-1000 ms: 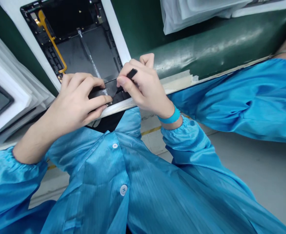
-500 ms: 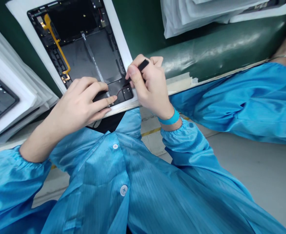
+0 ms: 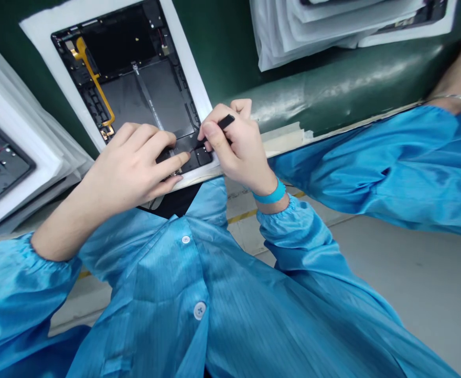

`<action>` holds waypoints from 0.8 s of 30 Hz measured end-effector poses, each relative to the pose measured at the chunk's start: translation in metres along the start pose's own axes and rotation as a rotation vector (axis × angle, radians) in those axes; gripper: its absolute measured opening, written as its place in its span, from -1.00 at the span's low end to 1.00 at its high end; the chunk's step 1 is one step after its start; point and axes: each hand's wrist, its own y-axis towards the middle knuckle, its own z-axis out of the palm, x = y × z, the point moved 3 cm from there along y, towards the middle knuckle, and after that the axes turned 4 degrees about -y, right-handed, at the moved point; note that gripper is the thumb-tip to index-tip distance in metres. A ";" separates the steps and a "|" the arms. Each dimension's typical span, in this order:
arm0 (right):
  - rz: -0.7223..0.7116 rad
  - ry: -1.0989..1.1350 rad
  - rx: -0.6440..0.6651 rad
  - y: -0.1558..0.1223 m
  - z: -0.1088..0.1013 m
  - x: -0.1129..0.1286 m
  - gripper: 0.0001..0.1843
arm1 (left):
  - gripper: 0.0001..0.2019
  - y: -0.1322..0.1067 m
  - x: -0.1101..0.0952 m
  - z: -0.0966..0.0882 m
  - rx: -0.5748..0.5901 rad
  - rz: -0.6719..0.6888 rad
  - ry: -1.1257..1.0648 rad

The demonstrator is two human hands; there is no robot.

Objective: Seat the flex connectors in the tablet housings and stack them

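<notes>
left grip [image 3: 130, 163]: fingers spread, clasping nothing, pressed down on the black panel [image 3: 201, 158] at the near end of the open tablet housing [image 3: 147, 97].
right grip [image 3: 238, 152]: closed on a black spudger [image 3: 225, 122], held between thumb and fingers, tip right at a thin dark wire [image 3: 192, 150].
tablet housing: flat in a white foam frame [image 3: 189, 73], near the edge of the green padded surface [image 3: 332, 92]; yellow flex cable [image 3: 96, 86] along its left side.
nearby: stacked foam trays [image 3: 21, 142] off the left corner; bagged stack [image 3: 332, 21] along the far edge.
risk: a slip of the spudger tip, likely to nick the wire or scratch the panel; a hard sideways pull, enough to strain the wire at its ends.
</notes>
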 end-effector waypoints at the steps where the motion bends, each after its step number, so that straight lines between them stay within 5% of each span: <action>1: 0.000 0.003 0.004 0.000 0.000 0.001 -0.35 | -0.71 0.001 0.000 -0.001 0.003 -0.005 -0.008; 24: -0.054 -0.099 -0.039 0.002 -0.003 0.011 -0.39 | -0.64 -0.002 0.008 0.008 -0.007 -0.038 -0.134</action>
